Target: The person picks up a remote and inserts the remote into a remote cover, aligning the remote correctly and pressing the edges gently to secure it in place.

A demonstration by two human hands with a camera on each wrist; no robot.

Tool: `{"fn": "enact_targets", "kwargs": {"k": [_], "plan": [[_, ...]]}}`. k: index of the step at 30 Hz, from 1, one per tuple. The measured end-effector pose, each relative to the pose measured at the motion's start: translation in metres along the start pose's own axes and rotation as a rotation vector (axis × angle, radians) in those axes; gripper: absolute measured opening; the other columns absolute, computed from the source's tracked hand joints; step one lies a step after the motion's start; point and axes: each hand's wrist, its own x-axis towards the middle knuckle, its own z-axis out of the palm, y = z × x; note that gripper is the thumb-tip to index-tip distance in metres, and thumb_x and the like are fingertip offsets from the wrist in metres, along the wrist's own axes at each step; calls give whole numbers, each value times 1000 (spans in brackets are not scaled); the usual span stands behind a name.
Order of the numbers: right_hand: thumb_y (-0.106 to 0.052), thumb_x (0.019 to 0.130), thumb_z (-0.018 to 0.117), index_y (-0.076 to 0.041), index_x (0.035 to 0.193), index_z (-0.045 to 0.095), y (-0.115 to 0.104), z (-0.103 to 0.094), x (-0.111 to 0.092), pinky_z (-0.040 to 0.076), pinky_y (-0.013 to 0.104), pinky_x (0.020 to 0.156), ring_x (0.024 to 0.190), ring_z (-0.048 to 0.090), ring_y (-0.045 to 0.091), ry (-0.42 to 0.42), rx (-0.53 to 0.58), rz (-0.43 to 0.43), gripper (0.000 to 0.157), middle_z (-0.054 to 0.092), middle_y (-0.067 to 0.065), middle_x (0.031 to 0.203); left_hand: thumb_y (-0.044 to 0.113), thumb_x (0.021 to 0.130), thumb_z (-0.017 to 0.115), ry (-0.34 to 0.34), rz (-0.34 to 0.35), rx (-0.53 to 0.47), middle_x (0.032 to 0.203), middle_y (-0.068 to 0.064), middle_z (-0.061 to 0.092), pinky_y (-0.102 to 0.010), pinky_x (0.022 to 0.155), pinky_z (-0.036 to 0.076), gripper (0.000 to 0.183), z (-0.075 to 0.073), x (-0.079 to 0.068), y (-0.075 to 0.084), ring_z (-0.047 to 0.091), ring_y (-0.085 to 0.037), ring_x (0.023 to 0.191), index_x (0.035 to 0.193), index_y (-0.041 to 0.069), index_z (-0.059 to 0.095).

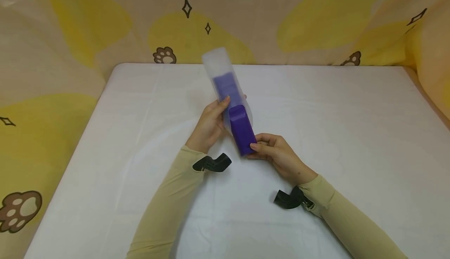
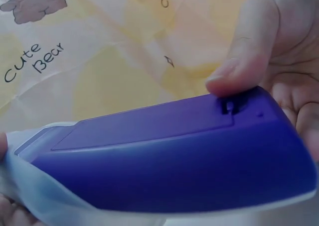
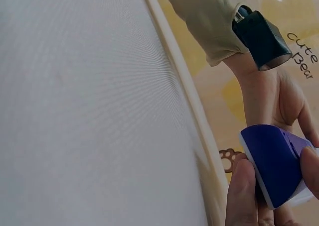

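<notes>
Over the white table, a long purple handheld device [image 1: 242, 134] with a white underside sits partly inside a frosted plastic sleeve [image 1: 216, 60]. My left hand [image 1: 208, 128] grips the sleeve around its middle, thumb on top and fingers behind. At the device's near, bare end, my right hand [image 1: 275, 153] pinches it between thumb and fingers. A long cover panel [image 2: 149, 124] with a small latch by my right thumb shows in the left wrist view. The right wrist view looks at the device's blunt end [image 3: 274, 161]. The device's far part shows through the sleeve.
The white table [image 1: 344, 134] spreads under both arms. Behind it hangs a yellow and beige cloth [image 1: 267, 13] printed with paws and stars. Black wrist mounts [image 1: 212, 163] stick out from both sleeve cuffs.
</notes>
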Motion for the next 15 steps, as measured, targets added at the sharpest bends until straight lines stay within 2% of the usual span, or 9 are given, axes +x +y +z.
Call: {"fn": "enact_targets", "kwargs": {"k": [5,10,15], "plan": [[2,90,58,12,106,56,1,0,-1,52,41,86,88,68,23,9,-7,11,19,67,11,98,10,102,39,5,-4,28,112,-10,65,-30,97,42,40,2,1,-6,57,-16,107,133,-14,39],[2,90,57,14,106,56,2,0,-1,52,41,85,88,68,22,20,-18,12,20,68,10,96,11,102,38,13,-27,48,132,-25,51,-29,97,42,40,3,1,-9,54,-17,111,135,-12,38],[2,90,58,14,105,56,3,0,-1,52,41,84,87,68,22,20,-23,-5,20,68,10,95,12,103,37,-9,-24,48,137,-28,43,-30,97,43,41,2,1,-10,53,-18,114,135,-13,37]]}}
